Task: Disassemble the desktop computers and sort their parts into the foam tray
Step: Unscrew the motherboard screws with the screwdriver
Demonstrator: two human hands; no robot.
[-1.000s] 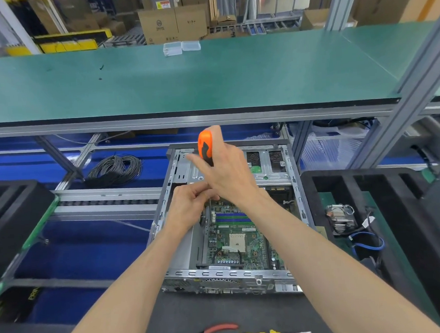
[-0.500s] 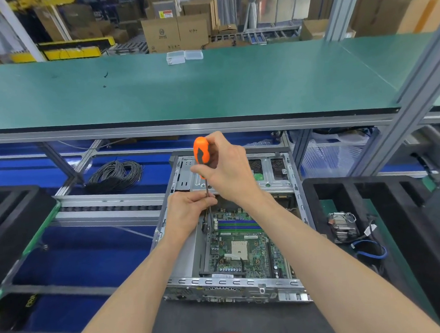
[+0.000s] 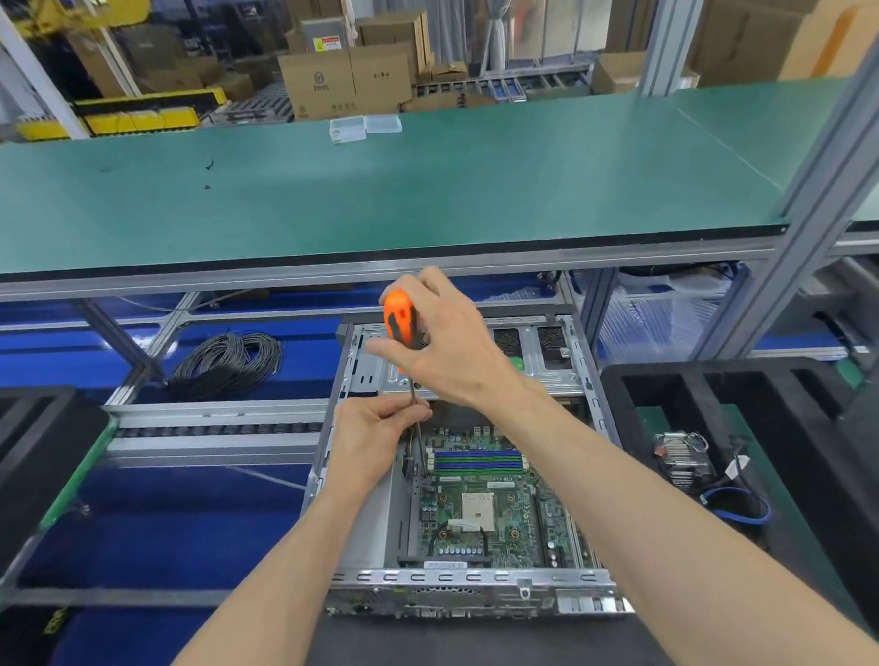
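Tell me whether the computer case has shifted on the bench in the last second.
No. The computer case still meets the same stretch of the roller rail on its left; only the camera view has shifted.

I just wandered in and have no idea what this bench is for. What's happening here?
A person is taking apart an open desktop computer case. The right hand grips an orange-handled screwdriver, its shaft pointing down at the motherboard. The left hand pinches the shaft to steady it. A heatsink and a blue cable already lie in the black foam tray on the right.
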